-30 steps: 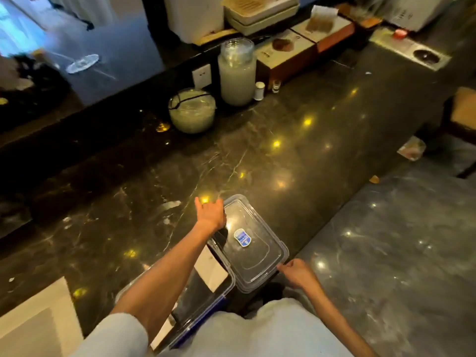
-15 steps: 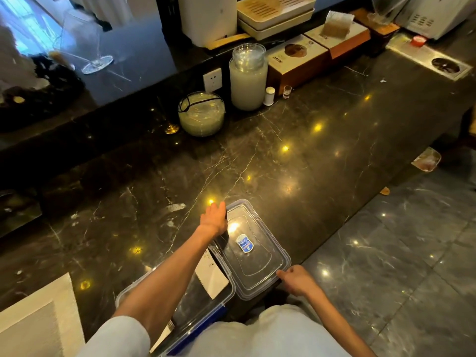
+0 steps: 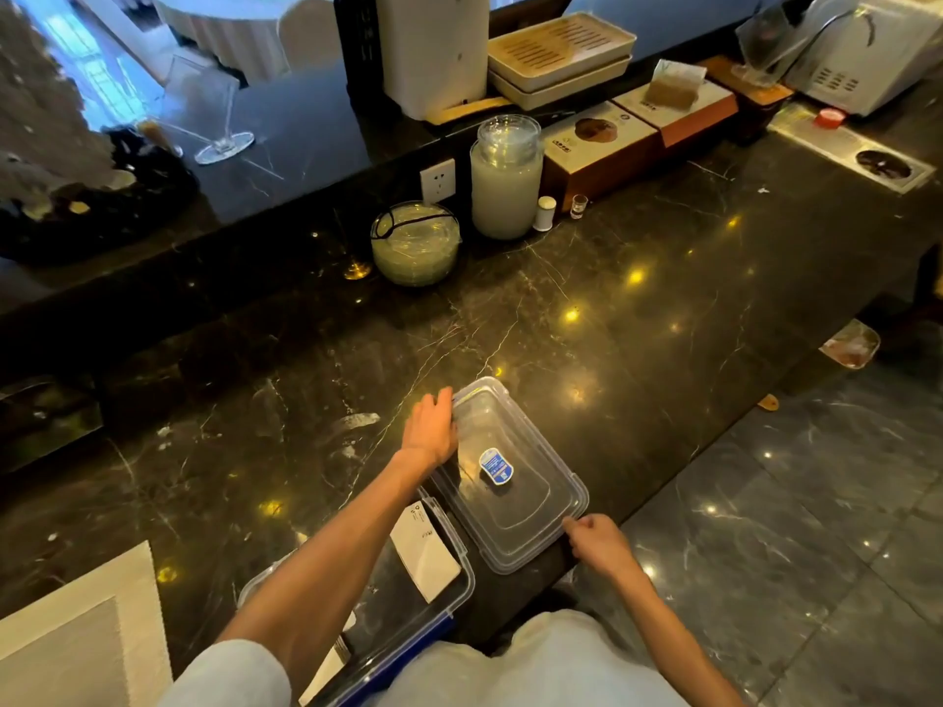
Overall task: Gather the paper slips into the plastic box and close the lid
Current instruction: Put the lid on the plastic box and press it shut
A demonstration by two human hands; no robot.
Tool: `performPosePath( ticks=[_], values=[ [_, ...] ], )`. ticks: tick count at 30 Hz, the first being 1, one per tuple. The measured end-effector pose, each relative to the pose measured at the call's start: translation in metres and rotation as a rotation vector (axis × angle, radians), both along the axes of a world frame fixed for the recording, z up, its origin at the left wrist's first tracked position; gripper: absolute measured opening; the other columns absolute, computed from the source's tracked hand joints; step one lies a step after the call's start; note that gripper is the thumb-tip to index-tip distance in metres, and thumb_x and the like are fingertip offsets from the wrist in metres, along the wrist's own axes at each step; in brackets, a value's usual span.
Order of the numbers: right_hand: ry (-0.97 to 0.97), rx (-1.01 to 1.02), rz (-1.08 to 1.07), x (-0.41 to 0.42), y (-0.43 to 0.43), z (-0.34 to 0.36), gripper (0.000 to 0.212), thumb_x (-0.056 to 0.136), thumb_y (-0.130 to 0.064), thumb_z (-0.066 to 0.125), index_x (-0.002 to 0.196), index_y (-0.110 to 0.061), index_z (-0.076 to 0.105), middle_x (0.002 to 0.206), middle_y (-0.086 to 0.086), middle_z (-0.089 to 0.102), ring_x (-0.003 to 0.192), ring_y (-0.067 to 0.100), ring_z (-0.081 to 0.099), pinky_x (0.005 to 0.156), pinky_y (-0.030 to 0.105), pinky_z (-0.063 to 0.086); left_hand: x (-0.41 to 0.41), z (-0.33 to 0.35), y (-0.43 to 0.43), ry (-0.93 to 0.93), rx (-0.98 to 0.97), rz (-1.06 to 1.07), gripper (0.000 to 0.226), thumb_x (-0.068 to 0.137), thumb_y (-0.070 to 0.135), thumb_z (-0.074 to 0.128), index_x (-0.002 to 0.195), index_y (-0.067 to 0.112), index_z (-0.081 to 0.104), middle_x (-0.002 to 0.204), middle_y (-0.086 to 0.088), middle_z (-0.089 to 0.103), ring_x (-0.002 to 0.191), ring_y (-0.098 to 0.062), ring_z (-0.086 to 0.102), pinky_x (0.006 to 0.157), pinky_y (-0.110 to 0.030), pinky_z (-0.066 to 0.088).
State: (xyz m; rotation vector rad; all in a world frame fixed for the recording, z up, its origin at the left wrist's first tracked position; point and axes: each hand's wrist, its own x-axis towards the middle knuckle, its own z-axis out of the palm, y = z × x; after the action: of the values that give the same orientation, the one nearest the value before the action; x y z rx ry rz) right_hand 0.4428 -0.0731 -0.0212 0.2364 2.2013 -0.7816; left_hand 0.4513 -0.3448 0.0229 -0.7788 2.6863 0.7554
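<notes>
Closing step, lid pickup in hand. Left hand point(image 3: 431, 426) laid along far-left rim of lid point(image 3: 515, 512), fingers near straight, touching rather than wrapping. Right hand point(image 3: 594, 543) at the opposite near-right corner, fingers curled, pinching the rim there as far as visible. Between the two hands: clear lid flat on bench point(image 3: 638, 400), blue sticker point(image 3: 495, 466) facing up, not lifted yet by the look of it.

Back from left hand, under that forearm: plastic box point(image 3: 469, 586), open, at near edge of bench, just beside lid's left side; touching or not, cannot tell. Inside box: paper slip point(image 3: 426, 553) leaning on the wall nearest the lid, second slip point(image 3: 326, 668) lower down by the sleeve. Slips seen only inside box, so judging gathering done.

Next, as a guess: firmer hold needed with left, then lift lid, carry it toward the body and over box, line up corners, press down, snap clips. Worth tucking the leaning slip flat first; likely to catch under rim otherwise.

Far beyond left hand, well apart: glass jar point(image 3: 505, 191) at back of bench, out of the way
</notes>
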Motion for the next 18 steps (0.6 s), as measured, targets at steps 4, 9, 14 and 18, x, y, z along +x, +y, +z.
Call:
performPosePath(
  ticks=[4,9,14,18],
  values=[
    [0.126,-0.08,-0.071,-0.019,-0.023,0.019,0.023,0.093,-0.037,0.058,0.077,-0.02,0.057,0.077,0.004,0.062,0.075,0.022,0.057,0.074,0.034,0.046,0.0,0.025,-0.012,0.104,-0.084,0.108,0.052,0.097,0.016,0.049,0.145,0.012,0.032,0.138,-0.02,0.046,0.125,-0.039,0.046,0.104,-0.051,0.039],
    [0.248,-0.289,-0.208,-0.039,-0.075,0.053,0.035,0.09,-0.026,0.063,0.117,-0.009,0.048,0.101,0.012,0.066,0.095,0.032,0.064,0.091,0.047,0.051,0.031,0.057,-0.031,0.183,-0.14,0.356,0.054,0.095,0.018,0.05,0.146,0.012,0.032,0.137,-0.018,0.048,0.124,-0.038,0.046,0.101,-0.049,0.039],
    [0.327,-0.423,-0.062,-0.039,-0.135,0.082,0.042,0.088,-0.014,0.066,0.125,-0.008,0.046,0.112,0.012,0.064,0.091,0.021,0.06,0.088,0.042,0.052,0.106,0.071,-0.045,0.221,-0.055,0.676,0.057,0.094,0.026,0.053,0.146,0.013,0.035,0.142,-0.018,0.042,0.13,-0.037,0.041,0.106,-0.05,0.035],
    [0.259,-0.556,0.117,-0.012,-0.172,0.093,0.045,0.088,-0.012,0.068,0.129,-0.013,0.047,0.119,0.006,0.06,0.105,0.021,0.06,0.095,0.045,0.054,0.187,0.077,-0.043,0.351,0.063,0.956,0.057,0.096,0.021,0.056,0.148,0.009,0.036,0.142,-0.019,0.041,0.13,-0.036,0.042,0.111,-0.047,0.037]
  ],
)
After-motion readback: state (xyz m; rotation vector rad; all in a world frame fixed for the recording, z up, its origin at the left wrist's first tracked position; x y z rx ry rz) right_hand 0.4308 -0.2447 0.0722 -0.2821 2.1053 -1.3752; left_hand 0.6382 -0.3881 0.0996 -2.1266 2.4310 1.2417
